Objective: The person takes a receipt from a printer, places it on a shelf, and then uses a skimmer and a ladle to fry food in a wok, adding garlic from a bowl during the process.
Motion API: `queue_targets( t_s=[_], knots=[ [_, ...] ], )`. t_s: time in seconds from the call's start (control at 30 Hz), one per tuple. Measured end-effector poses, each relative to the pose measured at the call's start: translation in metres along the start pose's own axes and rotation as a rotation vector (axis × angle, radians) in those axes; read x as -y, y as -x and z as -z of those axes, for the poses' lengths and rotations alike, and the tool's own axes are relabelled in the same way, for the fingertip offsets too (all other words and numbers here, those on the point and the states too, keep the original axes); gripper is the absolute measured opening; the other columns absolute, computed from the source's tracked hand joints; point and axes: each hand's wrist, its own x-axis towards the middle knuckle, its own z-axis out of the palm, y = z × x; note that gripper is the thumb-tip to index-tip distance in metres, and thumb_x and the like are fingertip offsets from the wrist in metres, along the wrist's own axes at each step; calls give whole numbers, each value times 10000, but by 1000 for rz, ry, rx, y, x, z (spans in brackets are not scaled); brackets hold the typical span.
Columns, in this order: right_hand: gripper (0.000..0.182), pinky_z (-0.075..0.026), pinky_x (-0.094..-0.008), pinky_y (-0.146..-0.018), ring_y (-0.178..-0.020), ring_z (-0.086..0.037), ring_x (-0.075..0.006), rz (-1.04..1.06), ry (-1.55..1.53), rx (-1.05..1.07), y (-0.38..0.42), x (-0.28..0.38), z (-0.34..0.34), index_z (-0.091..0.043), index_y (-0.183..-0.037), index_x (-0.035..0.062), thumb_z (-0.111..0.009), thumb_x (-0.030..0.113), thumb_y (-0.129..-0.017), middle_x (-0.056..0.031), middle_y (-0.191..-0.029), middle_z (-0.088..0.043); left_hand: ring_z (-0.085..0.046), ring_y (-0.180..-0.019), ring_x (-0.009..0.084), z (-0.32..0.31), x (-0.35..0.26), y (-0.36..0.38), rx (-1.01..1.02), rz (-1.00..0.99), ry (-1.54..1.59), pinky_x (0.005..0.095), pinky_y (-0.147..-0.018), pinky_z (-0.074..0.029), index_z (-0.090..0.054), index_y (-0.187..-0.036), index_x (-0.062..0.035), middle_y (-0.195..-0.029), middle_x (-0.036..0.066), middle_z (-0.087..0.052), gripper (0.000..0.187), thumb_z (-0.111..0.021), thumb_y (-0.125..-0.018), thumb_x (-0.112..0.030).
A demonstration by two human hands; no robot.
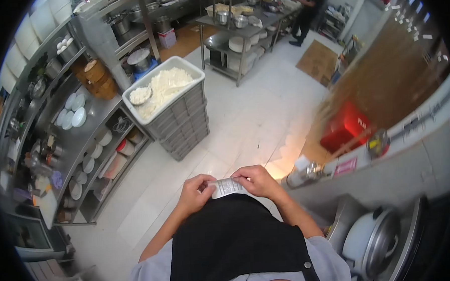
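Both hands hold a small white printed paper slip (228,187) in front of my black apron (234,240). My left hand (196,192) pinches its left end between thumb and fingers. At the other end, the fingers of my right hand (258,181) are closed on the slip's upper right corner. Rows of dark print show on the paper, too small to read. Beyond my hands stands a white tub (200,74) of rice or a similar white grainy food, with a scoop-like bowl (140,95) in it, on stacked grey crates (179,127).
Steel shelving (114,180) with bowls and containers curves along the left. A steel table (200,22) stands at the back, near a person (310,11) in dark clothes. A cardboard sheet (318,62) lies on the floor. A lidded pot (372,242) is at my right.
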Motion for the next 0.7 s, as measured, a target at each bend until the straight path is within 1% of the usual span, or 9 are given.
queue_targets(
  t_s=[0.13,0.17,0.27,0.3,0.4,0.47,0.53,0.57,0.7],
  knots=[
    [154,-570,-417,-749,-835,-723,-359,24,36,139,-92,-62,40,-766,-1017,47,-679,140,-932,-173,-901,-748,-678,-694,196,-9,25,-97,-141,-159,-55,310,-654,-534,-748,-948,1,-818,107,-722,76,-724,-898,-51],
    [164,-567,-387,-734,-804,-731,-322,37,22,150,-113,-77,53,-759,-1038,18,-683,133,-950,-171,-884,-750,-680,-696,200,-12,36,-127,-154,-184,-59,313,-653,-535,-747,-954,0,-820,110,-721,80,-729,-898,-55],
    [171,-563,-379,-734,-791,-726,-297,-82,-32,92,-168,-124,96,-764,-1052,23,-690,147,-961,-171,-874,-747,-687,-700,240,-22,56,-228,-117,-254,-44,333,-639,-529,-748,-968,-11,-837,127,-714,78,-717,-904,-44],
    [173,-564,-359,-727,-778,-719,-253,-188,6,110,-187,-129,119,-767,-1060,22,-700,152,-968,-161,-868,-749,-687,-701,249,-26,55,-270,-89,-284,-46,338,-634,-527,-748,-964,-15,-834,129,-710,74,-713,-904,-39],
    [162,-548,-358,-701,-739,-698,-263,-194,-54,-56,-227,-175,167,-769,-1051,31,-696,142,-958,-173,-854,-734,-669,-712,232,-28,50,-380,88,-402,-93,338,-632,-510,-743,-972,-28,-835,102,-687,82,-699,-908,0],
    [168,-554,-355,-701,-744,-704,-234,-240,-85,-163,-249,-194,200,-762,-1046,5,-690,138,-972,-148,-856,-747,-654,-689,247,-31,33,-448,186,-538,-187,352,-612,-500,-735,-970,-36,-810,100,-666,89,-696,-903,7],
    [180,-559,-359,-707,-747,-703,-214,-277,-161,-312,-267,-214,229,-757,-1041,-9,-688,146,-981,-133,-857,-753,-622,-648,250,-38,18,-509,177,-577,-174,357,-583,-481,-721,-962,-36,-780,96,-636,87,-698,-895,14],
    [204,-558,-336,-697,-757,-691,-162,-298,-129,-363,-275,-231,247,-746,-1030,-34,-679,158,-1003,-88,-851,-759,-618,-642,244,-42,13,-539,163,-580,-176,352,-580,-480,-720,-960,-34,-780,95,-637,83,-700,-895,12],
    [223,-544,-292,-672,-764,-678,-116,-399,-281,-625,-303,-343,328,-729,-1057,-49,-675,164,-1017,-58,-847,-740,-637,-654,257,-57,27,-659,89,-549,-175,359,-584,-492,-717,-958,-48,-792,101,-637,43,-702,-918,-44]
  ],
)
